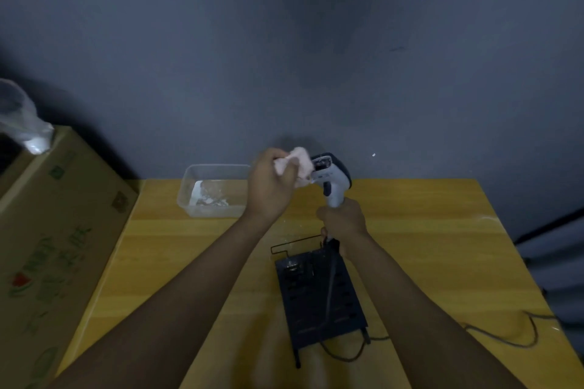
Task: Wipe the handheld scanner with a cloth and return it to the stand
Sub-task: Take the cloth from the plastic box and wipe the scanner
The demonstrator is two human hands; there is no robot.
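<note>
My right hand (343, 221) grips the handle of a white and dark handheld scanner (330, 175), holding it upright above the yellow table (426, 230). My left hand (270, 188) is closed on a bunched pale pink cloth (298, 164), which presses against the left face of the scanner's head. Below my right hand stands a black perforated metal stand (319, 300) with a wire frame at its far end. A dark cable (518, 341) runs from under the scanner down over the stand and off to the right.
A clear plastic tub (215, 191) with white residue sits at the table's far left. A large cardboard box (53, 230) stands to the left of the table, with a crumpled plastic bag (22, 120) on top. A grey wall lies behind.
</note>
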